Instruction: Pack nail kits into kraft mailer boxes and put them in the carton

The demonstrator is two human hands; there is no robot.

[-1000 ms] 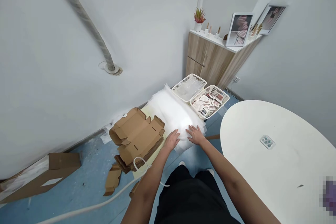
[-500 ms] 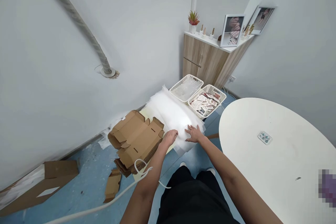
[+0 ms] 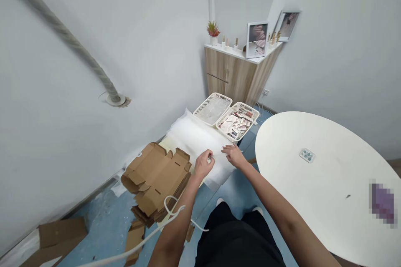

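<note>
My left hand [image 3: 203, 164] is closed at the near edge of a white foam sheet [image 3: 194, 142], its fingers pinched on what looks like the sheet. My right hand [image 3: 233, 155] rests just to the right, fingers apart on the same sheet's edge. The sheet lies on a pale yellow pad [image 3: 166, 144]. Flattened brown cardboard boxes [image 3: 155, 177] are stacked left of my left hand. Behind the sheet stand a white plastic basket [image 3: 213, 108] holding clear film and a second white basket [image 3: 251, 110] full of printed cards.
A white oval table [image 3: 313, 204] with a small blister pack [image 3: 306, 155] is on my right. A white cord [image 3: 138, 246] crosses below my left arm. Cardboard pieces [image 3: 59, 233] lie on the blue floor. A wooden cabinet [image 3: 230, 71] stands in the corner.
My left hand has gone from lying flat on the sheet to a closed pinch. The whole scene has shifted left and slightly up in view as my head turned.
</note>
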